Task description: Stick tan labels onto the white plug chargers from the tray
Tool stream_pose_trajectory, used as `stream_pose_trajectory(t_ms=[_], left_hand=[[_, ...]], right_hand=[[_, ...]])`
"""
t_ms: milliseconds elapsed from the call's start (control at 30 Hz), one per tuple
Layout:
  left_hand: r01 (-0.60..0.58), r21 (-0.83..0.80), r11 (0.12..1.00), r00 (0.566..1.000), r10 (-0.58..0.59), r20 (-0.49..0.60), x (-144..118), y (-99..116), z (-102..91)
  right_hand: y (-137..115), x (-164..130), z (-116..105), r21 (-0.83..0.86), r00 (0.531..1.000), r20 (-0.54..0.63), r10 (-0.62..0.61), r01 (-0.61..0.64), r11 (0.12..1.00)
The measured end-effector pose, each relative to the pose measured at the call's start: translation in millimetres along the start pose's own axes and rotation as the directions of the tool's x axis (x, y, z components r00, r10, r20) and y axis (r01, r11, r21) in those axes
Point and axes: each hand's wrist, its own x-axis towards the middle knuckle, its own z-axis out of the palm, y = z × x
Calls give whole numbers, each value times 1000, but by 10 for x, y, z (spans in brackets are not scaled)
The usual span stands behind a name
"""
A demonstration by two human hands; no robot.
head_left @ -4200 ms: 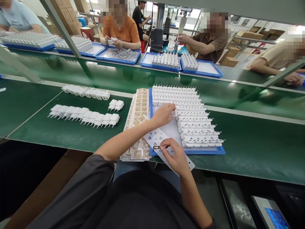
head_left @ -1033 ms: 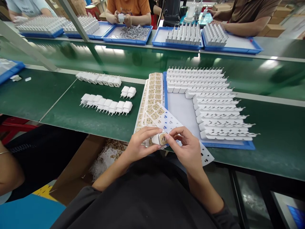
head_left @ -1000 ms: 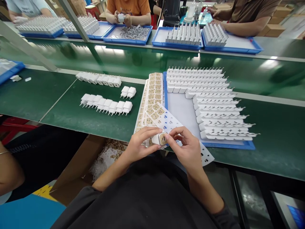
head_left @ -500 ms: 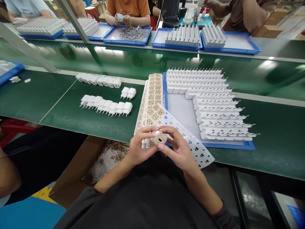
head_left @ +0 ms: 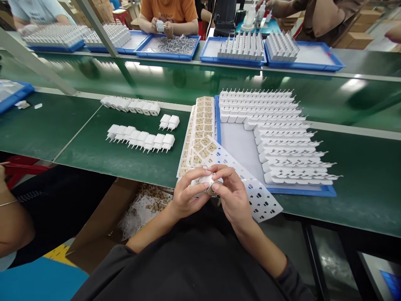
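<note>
The charger (head_left: 208,184) has rolled, its tan face now downward, pinched between left hand (head_left: 187,195) and right hand (head_left: 231,195).

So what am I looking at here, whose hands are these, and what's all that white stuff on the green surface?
The camera sits on a person's head and looks down, so the two hands at the bottom are that person's own. The left hand and right hand together hold one small white charger plug. On the green bench lie rows of finished plugs, a blue tray filled with more, and sticker sheets, one partly used. Other people work at trays across the belt.
</note>
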Motion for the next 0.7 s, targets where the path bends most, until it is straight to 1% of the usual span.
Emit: stream_pose_trajectory(t_ms=[133, 233, 267, 333, 400, 467, 567, 633, 700], left_hand=[[1, 10, 1000, 1000, -1, 8, -12, -7, -5], [16, -4, 1000, 1000, -16, 16, -14, -16, -16], [23, -15, 1000, 1000, -23, 17, -14, -20, -22], [59, -55, 997, 998, -59, 16, -18, -29, -37], [105, -113, 988, 994, -103, 20, -21, -33, -51], [129, -164, 978, 992, -126, 34, -24, -31, -62], [132, -185, 974, 991, -123, 59, -29, -17, -69], [168, -175, 970, 985, -158, 70, -45, -16, -75], [244, -173, 954, 969, -235, 71, -77, -42, -96]], right_hand=[[17, -3, 15, -3, 999, -27, 17, -17, 1000], [5, 4, -17, -9, 999, -25, 40, -40, 999], [-9, 8, -39, -17, 999, -6, 47, -47, 999], [-52, 21, -98, -58, 995, 68, 68, -64, 996], [-104, 38, -154, -140, 986, 148, 76, -55, 989], [-149, 58, -187, -262, 985, 167, 48, -3, 965], [-181, 87, -184, -447, 989, 131, -69, 121, 887], [-188, 97, -166, -563, 973, 146, -180, 231, 793], [-195, 90, -145, -641, 934, 204, -293, 353, 681]])
